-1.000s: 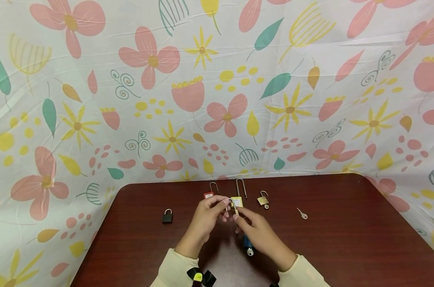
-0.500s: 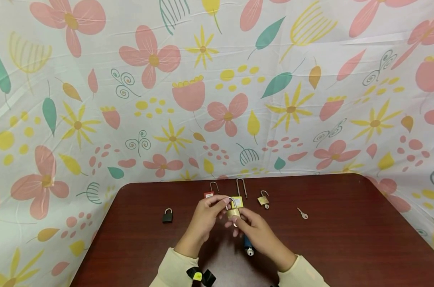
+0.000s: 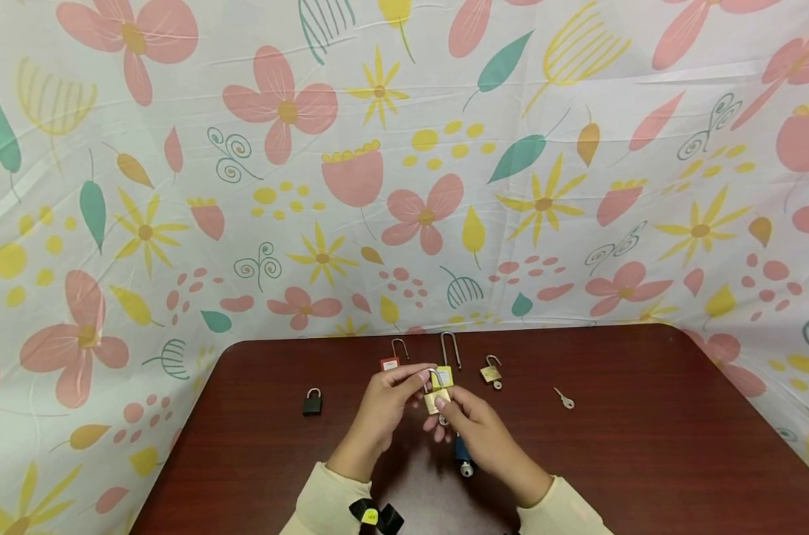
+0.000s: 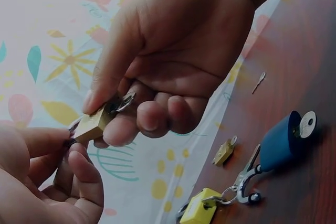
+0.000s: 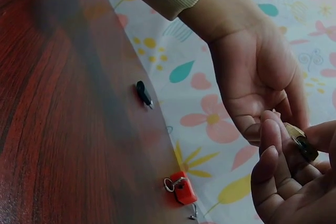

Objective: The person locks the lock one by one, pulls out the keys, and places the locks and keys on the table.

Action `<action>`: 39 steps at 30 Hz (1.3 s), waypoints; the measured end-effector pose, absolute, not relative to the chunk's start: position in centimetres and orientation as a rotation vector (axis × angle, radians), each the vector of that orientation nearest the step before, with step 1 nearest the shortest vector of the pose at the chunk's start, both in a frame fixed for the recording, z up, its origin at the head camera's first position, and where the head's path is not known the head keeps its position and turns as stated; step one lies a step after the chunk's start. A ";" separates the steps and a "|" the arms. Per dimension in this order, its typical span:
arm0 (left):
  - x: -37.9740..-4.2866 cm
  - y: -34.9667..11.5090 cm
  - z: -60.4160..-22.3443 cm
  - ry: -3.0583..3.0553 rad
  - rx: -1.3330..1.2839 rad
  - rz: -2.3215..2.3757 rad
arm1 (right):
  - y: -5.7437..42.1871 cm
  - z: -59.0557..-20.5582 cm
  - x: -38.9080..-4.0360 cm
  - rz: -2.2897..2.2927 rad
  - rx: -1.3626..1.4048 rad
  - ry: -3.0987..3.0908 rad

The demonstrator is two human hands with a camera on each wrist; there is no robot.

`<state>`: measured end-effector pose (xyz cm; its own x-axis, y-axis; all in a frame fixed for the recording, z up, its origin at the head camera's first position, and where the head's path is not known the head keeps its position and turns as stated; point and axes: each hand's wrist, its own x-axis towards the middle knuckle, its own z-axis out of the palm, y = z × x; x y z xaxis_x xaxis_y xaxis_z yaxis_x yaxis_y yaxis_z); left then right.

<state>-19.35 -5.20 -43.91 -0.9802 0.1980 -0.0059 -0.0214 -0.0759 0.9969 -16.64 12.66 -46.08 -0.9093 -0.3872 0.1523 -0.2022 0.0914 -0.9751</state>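
A brass padlock is held up above the table between both hands. My left hand pinches its shackle near the top, and the fingertips hide part of the loop. My right hand grips the brass body, thumb on its face. A key sticks out of the bottom of this padlock, beside the right fingers in the left wrist view. Beneath the right hand, a blue padlock with a key in it lies partly hidden. Just behind the held padlock is a yellow padlock with a long shackle.
A red padlock lies behind the left hand. Another brass padlock, shackle open, is at the back right. A black padlock sits to the left, and a loose key to the right. Floral cloth hangs behind the table.
The right hand has turned the brass padlock from edge-on to face the head camera, so its broad face and key show. The left hand stays at the shackle.
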 end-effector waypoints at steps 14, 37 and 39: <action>-19.3 -4.1 -44.3 2.033 0.157 2.286 | 12.8 -46.1 -16.6 -1.975 -0.602 2.219; -18.8 -3.0 -44.9 2.103 0.154 2.346 | 12.7 -46.1 -16.6 -1.987 -0.543 2.233; -18.8 -3.0 -44.9 2.105 0.166 2.352 | 12.8 -46.1 -16.7 -2.002 -0.551 2.213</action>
